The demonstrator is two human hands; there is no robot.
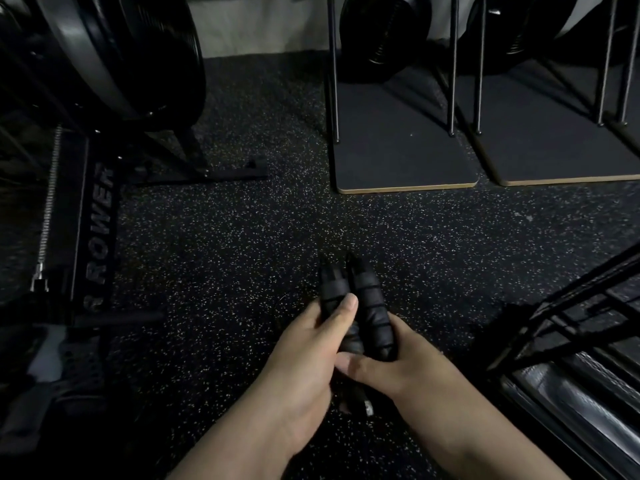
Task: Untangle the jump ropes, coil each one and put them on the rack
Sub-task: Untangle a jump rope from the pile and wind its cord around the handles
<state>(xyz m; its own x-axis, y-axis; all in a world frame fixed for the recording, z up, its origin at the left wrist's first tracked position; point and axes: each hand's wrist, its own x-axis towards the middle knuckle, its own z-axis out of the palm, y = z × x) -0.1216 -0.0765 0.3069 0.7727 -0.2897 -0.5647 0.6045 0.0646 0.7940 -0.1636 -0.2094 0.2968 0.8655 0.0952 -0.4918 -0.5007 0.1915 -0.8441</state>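
Two black ribbed jump rope handles (367, 299) stand side by side, tips pointing away from me, above the speckled floor. My left hand (304, 362) grips the left handle, its thumb lying across the front. My right hand (394, 365) holds the right handle from below, thumb pointing left toward the other hand. The two hands touch at the lower ends of the handles. A short dark piece with a metal end (367, 407) hangs beneath the hands. The cord itself is too dark to make out. A black metal rack (568, 320) rises at the lower right.
A rower (100, 216) with a large flywheel fills the left side. Two flat boards with thin metal posts (405, 161) stand at the back right, with fan machines behind them. The speckled rubber floor (221, 244) lies between them.
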